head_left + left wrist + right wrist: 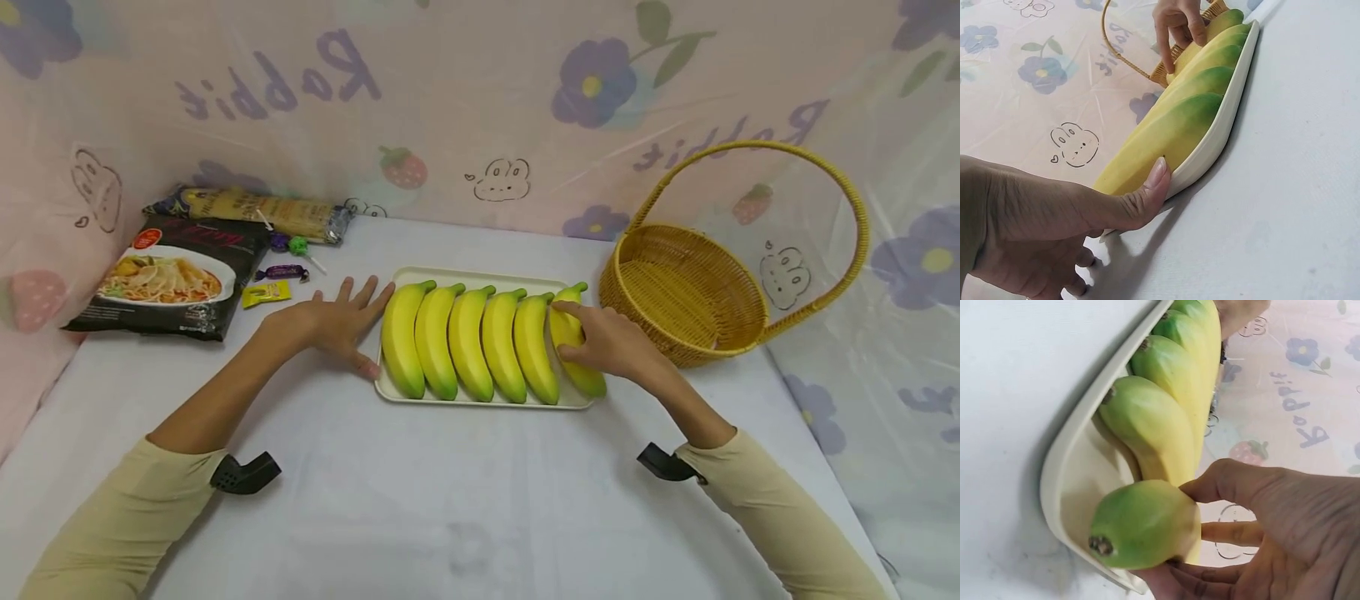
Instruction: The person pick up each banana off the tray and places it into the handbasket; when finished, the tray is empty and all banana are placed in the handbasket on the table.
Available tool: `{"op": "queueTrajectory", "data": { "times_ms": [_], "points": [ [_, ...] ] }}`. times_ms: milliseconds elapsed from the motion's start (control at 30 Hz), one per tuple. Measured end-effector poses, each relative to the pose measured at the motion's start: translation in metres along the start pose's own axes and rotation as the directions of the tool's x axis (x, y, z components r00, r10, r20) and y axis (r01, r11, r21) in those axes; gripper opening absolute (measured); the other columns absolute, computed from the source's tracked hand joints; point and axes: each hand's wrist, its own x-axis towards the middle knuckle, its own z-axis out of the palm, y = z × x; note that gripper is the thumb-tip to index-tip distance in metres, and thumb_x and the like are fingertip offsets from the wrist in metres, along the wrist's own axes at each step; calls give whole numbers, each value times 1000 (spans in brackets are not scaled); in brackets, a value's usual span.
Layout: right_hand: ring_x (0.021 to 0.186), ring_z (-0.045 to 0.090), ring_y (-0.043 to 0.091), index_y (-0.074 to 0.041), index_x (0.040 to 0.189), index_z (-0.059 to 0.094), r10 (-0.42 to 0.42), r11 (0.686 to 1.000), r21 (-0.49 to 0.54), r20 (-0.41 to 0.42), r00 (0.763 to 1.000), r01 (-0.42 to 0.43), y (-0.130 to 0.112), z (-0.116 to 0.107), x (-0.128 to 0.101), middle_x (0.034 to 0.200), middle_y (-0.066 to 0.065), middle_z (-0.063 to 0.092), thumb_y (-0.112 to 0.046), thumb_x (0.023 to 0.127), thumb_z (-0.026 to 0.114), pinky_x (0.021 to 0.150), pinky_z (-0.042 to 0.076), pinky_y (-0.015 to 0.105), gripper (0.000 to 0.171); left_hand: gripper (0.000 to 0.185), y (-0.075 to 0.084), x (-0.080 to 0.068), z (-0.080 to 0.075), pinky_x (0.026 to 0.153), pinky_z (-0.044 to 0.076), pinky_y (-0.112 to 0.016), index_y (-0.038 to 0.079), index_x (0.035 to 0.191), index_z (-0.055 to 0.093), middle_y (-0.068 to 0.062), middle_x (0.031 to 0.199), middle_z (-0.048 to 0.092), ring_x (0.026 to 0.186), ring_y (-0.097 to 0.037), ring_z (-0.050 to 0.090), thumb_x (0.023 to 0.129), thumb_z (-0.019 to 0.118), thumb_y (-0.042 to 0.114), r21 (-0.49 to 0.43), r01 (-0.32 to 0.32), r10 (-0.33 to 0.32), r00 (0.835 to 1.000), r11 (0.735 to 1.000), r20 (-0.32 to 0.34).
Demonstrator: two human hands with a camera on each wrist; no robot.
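Several yellow-green bananas [468,342] lie side by side on a cream tray [480,275]. My right hand [600,337] grips the rightmost banana [590,382], thumb on one side and fingers over the top. The right wrist view shows that banana [1144,522] raised slightly at its green end inside my right hand [1260,531], above the tray [1063,469]. My left hand [337,321] lies flat on the table with fingers spread, by the tray's left edge. In the left wrist view its thumb [1154,181] presses the tray rim [1222,131] beside the nearest banana [1172,131].
A yellow wicker basket [675,292] with a tall handle stands just right of the tray. At the back left lie a black noodle packet [172,279], a long pasta pack [262,212] and a few wrapped candies [281,271]. A patterned pink sheet walls in the white table.
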Motion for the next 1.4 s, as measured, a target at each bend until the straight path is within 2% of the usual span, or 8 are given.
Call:
{"op": "queueTrajectory", "data": {
  "times_ms": [300,533,633,867,967,1200,1300,1400],
  "points": [
    [54,42,13,-8,152,52,-48,999,1,-65,997,48,0,-12,-7,67,3,48,-17,89,71,49,35,25,67,135,0,1,0,116,10,-87,7,167,-9,-30,172,-13,155,-63,-7,82,79,65,-8,-5,5,1000,1000,6],
    [54,41,13,-8,152,52,-85,995,45,-108,991,90,0,-26,-11,66,3,46,-11,88,68,49,34,22,67,135,-1,-1,1,116,10,-87,6,167,-8,-31,172,-12,156,-63,-6,82,80,64,-5,-5,5,1000,1000,-4],
    [59,48,15,-8,152,52,-87,994,59,-122,989,94,1,-31,-13,71,6,54,-11,88,68,52,39,23,67,136,-1,-2,2,117,9,-86,7,167,-9,-31,172,-13,156,-62,-7,82,79,65,-5,1,-1,1000,1000,3],
    [79,62,22,-13,155,48,-48,991,115,-144,988,64,3,-44,-21,100,16,72,-14,93,69,64,51,27,66,135,-2,0,0,116,9,-86,7,167,-8,-30,172,-13,156,-62,-7,82,78,67,2,-6,6,1000,1000,-4],
    [79,62,21,-14,156,48,-54,991,114,-145,988,71,2,-49,-23,100,16,71,-14,95,69,63,50,26,65,135,-2,1,1,116,8,-86,7,167,-8,-30,172,-13,156,-61,-8,82,78,67,4,-6,6,1000,1000,-3],
    [68,47,18,-16,153,54,-84,994,58,-190,978,96,0,-61,-28,78,7,52,-12,97,64,55,37,24,57,134,-3,1,-1,117,8,-86,7,167,-8,-30,172,-13,157,-61,-8,83,78,66,9,-1,1,1000,1000,-3],
    [71,47,19,-16,151,56,-71,995,59,-219,973,86,0,-67,-31,80,7,50,-12,97,64,57,37,26,55,134,-2,1,-1,117,8,-86,7,167,-8,-30,172,-13,157,-61,-7,83,78,66,9,-2,2,1000,1000,0],
    [79,47,24,-18,150,58,-39,996,70,-250,967,58,2,-73,-35,92,13,54,-12,100,60,65,37,31,50,134,-2,1,-1,117,8,-86,7,167,-8,-30,172,-13,156,-61,-8,83,78,66,6,-7,7,1000,1000,2]
  ]
}}
